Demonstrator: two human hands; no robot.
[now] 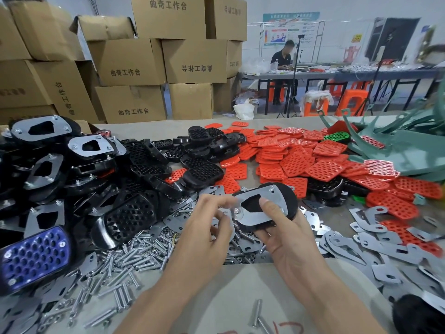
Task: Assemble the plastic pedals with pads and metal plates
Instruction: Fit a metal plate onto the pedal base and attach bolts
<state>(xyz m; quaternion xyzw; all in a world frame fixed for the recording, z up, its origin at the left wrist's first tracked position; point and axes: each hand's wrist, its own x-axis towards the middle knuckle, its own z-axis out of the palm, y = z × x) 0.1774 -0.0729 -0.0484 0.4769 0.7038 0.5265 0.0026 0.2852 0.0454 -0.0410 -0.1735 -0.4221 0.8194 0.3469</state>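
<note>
Novice: What is threatening to go wrong here?

Veteran: I am guessing the nut [237, 210] is not seated yet. The left hand [209, 227] is curling its fingers at it, but blur is hiding whether they are pinching. If it is slipping, it is likely vanishing among the loose bolts [134, 259] toward 7 o'clock.

Novice: And the pedal [290, 201]?

Veteran: The right hand [286, 239] is gripping it above the table's middle, thumb pressing the metal plate [265, 219], which is facing up. Its long axis is seemingly running from 8 to 2 o'clock, rounded end pointing toward 2.
</note>
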